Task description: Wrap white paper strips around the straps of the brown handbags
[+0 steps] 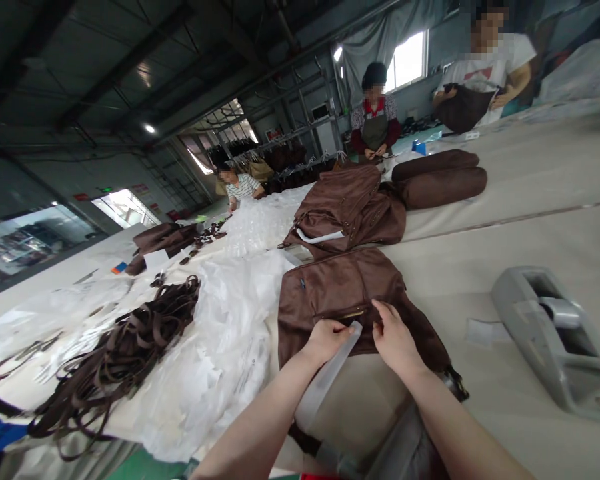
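A brown bag lies flat on the table in front of me, with a zipper across its panel. My left hand pinches the upper end of a translucent whitish strip between thumb and forefinger. The strip's lower part hangs down toward my body. My right hand is at the bag's front panel beside the strip's tip, fingers stretched out and thumb apart, with nothing visible in it. Whether its fingertips press on the bag, I cannot tell.
A grey tape dispenser stands at right. Crumpled clear plastic bags and a heap of dark brown straps lie at left. Beyond are more brown bags and rolled brown pieces. Several co-workers stand across the table.
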`<state>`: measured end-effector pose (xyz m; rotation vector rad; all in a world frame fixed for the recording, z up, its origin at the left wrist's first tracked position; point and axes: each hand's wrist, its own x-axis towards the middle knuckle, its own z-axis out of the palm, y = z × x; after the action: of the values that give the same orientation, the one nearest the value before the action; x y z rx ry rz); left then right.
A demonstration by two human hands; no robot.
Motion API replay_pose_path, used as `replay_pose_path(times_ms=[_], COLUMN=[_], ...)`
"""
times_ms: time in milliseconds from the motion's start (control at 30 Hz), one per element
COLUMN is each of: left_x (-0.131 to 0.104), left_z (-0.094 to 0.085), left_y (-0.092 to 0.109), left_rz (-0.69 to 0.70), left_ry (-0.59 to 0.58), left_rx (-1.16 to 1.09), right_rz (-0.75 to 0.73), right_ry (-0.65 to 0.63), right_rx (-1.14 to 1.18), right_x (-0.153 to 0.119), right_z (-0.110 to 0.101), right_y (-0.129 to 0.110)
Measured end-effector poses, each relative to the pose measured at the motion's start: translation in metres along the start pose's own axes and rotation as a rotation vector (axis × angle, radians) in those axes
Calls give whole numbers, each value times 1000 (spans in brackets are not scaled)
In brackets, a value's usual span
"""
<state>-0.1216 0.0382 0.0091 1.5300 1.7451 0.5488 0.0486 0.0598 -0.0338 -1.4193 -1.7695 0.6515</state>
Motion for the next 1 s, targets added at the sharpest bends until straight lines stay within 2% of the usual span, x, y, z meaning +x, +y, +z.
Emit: replay_pose_path(times_ms=[167, 400, 767, 900, 1000], left_x=[4, 16, 28, 30, 34], left_z=[4, 11, 24, 29, 31], left_y=[-6, -10, 11, 15, 16], left_rz=[39, 48, 105, 88, 61], left_ry=[32, 77, 178, 227, 222], left_rx=[-2, 7, 176, 278, 281], right_rz=[-39, 33, 117, 117, 139], right_ry=[-71, -73, -110, -92, -80], right_rx=[39, 33, 86, 107, 117], right_x=[9, 11, 13, 13, 14], right_z=[6, 10, 7, 7, 8], right_y=[10, 14, 12, 14, 15])
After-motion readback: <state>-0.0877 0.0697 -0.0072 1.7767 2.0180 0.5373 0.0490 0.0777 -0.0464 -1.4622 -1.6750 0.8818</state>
